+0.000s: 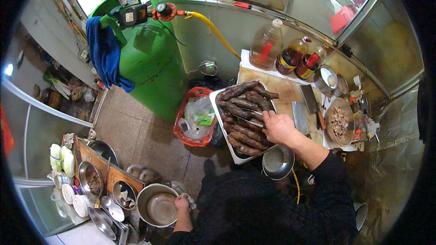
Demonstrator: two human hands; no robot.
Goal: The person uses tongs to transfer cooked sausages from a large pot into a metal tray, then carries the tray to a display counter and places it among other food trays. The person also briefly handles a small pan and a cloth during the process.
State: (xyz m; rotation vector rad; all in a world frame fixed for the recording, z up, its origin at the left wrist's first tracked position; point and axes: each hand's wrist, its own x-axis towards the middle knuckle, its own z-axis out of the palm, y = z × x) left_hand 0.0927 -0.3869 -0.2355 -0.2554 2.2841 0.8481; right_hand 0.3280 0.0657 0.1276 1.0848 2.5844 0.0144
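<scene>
My right hand grips what looks like a pair of metal tongs, its slim arms lying over long dark-brown sausages. They fill a rectangular steel tray that rests at the near-left end of the cutting board. Down on the left, my left hand holds the side of a deep metal pot, with a pale cloth by the fingers. The inside of the pot shows a stained bottom. A cleaver lies on the board close to my right hand.
A green gas cylinder with a yellow hose stands ahead. Beside the tray is a red waste basket. A bowl of chopped meat, a second cleaver and bottles sit right. Bowls crowd the left counter.
</scene>
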